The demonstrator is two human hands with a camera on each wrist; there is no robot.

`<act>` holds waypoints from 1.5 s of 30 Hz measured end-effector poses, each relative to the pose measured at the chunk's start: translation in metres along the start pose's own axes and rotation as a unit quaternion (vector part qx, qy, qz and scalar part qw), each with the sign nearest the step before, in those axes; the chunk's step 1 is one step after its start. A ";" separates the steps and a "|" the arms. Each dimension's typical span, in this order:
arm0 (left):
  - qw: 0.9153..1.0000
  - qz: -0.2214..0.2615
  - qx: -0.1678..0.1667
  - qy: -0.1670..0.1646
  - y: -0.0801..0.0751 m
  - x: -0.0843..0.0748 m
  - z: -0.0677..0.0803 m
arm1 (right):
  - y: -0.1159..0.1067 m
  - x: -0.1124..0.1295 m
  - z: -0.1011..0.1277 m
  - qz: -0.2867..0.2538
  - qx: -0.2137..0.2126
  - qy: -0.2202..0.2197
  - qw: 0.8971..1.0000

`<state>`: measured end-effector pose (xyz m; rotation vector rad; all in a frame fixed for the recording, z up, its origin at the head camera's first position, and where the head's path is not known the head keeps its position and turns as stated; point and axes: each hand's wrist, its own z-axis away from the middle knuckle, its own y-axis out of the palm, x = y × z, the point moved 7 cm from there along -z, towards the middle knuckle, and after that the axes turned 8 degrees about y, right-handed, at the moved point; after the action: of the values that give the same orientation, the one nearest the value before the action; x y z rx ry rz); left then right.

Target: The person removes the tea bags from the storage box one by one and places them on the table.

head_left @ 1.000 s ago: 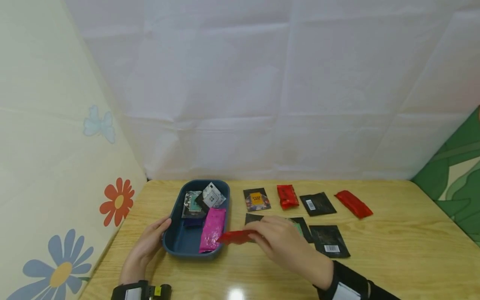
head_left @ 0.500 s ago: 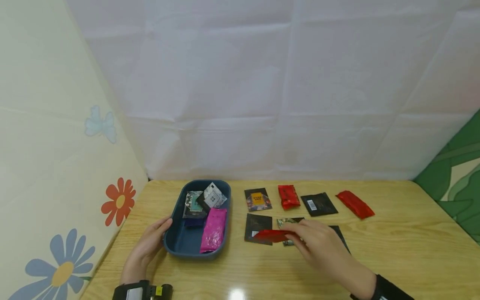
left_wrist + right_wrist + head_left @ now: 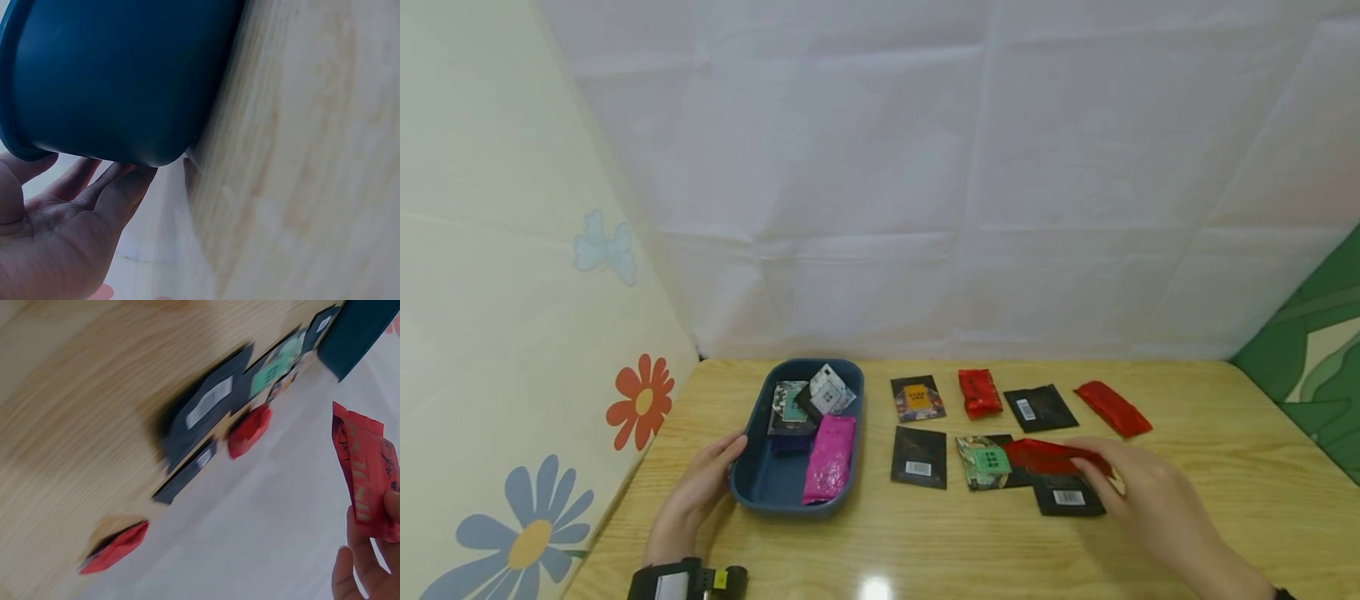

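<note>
My left hand (image 3: 700, 483) rests against the left wall of a dark blue plastic bin (image 3: 748, 492), fingertips on its side and thumb near the rim; the left wrist view shows this hand (image 3: 69, 231) with fingers extended. Inside the bin lie a pink packet (image 3: 830, 458), a black-and-white sachet (image 3: 831, 392), a black sachet with a green label (image 3: 790, 408) and a dark purple packet (image 3: 792, 444). Between thumb and fingers my right hand (image 3: 1157, 500) pinches a red packet (image 3: 1045, 457), held above the black sachets on the right; gold lettering shows on the packet (image 3: 369, 475) in the right wrist view.
On the wooden table (image 3: 970, 550) lie black sachets, including one with an orange label (image 3: 917, 398), one with a green label (image 3: 988, 461) and barcoded ones (image 3: 919, 457), (image 3: 1041, 408). Two red packets (image 3: 980, 393), (image 3: 1112, 408) lie farther back. A white cloth (image 3: 850, 208) hangs behind.
My right hand has moved to the right with the red packet, from beside the bin's front right corner to over the sachets. The left hand has stayed at the bin.
</note>
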<state>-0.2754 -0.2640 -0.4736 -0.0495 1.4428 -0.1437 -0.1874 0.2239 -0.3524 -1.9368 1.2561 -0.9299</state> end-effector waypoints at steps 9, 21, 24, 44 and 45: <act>1.000 -0.003 -0.001 -0.012 0.000 -0.001 0.001 | -0.012 -0.060 0.012 0.005 0.009 0.092 0.996; 1.000 -0.004 0.002 -0.008 -0.001 -0.001 0.001 | 0.005 -0.137 0.028 -0.055 0.105 0.224 0.967; 1.000 -0.003 0.002 -0.005 -0.001 -0.001 0.001 | 0.016 -0.153 0.032 -0.075 0.155 0.264 0.949; 1.000 0.000 -0.001 0.005 -0.001 0.001 0.000 | 0.045 -0.192 0.051 -0.113 0.218 0.331 0.911; 1.000 0.000 -0.002 0.005 -0.001 0.001 0.000 | 0.045 -0.193 0.051 -0.111 0.218 0.332 0.911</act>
<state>-0.2753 -0.2654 -0.4741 -0.0527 1.4524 -0.1421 -0.2227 0.3951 -0.4579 -1.4582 1.0413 -1.9199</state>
